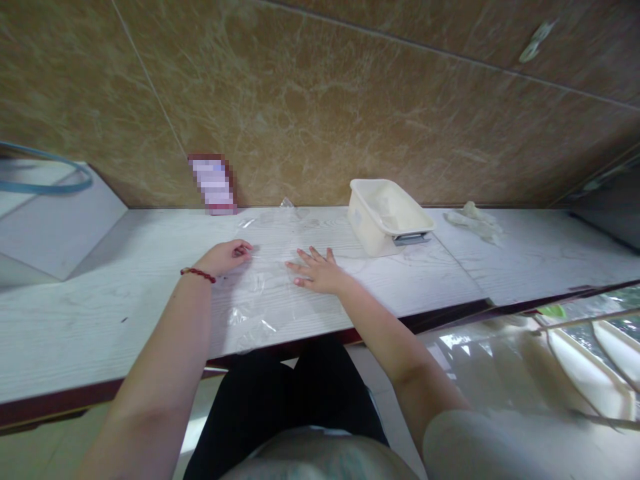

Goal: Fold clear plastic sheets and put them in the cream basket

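Observation:
A thin clear plastic sheet (280, 313), wrinkled and shiny in places, lies on the white wood-grain table (150, 300) in front of me. Fingers spread, my right hand (316, 272) rests palm down on the sheet. Over the sheet's left side is my left hand (231, 256), its fingers curled in and the thumb close to them. Whether anything is between those fingers cannot be made out. A red bracelet (199, 273) circles the left wrist.
A cream plastic bin (373, 230) with a grey handle stands right of my hands. Beyond it lies a crumpled pale cloth or glove (475, 221). A blurred phone-like object (215, 185) leans on the marbled wall (300, 100). A white box (65, 227) is at left.

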A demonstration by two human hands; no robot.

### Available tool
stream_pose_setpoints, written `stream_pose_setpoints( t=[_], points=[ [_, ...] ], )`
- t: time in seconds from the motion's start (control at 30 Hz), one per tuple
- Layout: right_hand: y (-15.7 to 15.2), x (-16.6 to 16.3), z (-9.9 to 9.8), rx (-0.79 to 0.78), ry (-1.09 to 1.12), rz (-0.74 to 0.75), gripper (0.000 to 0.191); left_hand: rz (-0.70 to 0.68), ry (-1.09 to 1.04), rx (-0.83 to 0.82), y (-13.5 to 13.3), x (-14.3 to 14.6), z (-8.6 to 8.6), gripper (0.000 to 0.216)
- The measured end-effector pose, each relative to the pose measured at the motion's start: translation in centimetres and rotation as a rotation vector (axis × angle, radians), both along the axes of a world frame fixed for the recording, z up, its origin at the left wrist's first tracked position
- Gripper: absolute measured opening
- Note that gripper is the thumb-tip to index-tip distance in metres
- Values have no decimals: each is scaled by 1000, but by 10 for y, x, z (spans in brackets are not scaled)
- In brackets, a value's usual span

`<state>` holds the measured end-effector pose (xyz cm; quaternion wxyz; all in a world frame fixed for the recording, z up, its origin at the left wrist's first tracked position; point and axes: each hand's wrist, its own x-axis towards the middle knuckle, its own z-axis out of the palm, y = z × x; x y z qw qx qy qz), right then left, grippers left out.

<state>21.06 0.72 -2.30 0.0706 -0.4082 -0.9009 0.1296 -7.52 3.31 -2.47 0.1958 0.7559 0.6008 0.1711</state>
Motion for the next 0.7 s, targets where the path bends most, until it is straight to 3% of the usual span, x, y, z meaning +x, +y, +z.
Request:
stream_pose_setpoints(
  t=[0.13, 0.33, 0.5, 0.7],
  points=[
    [7, 8, 1, 16, 73, -41, 49, 10, 11, 3, -1, 1, 2, 47],
    [31, 24, -11, 199, 247, -394, 30, 13, 11, -1, 0, 0, 1, 46],
    [39, 23, -18, 171, 229, -391, 21, -16, 14, -26, 1, -2, 0, 42],
    [34, 13, -14, 143, 241, -330, 26, -28, 90, -8, -5, 2, 12, 35]
  ],
)
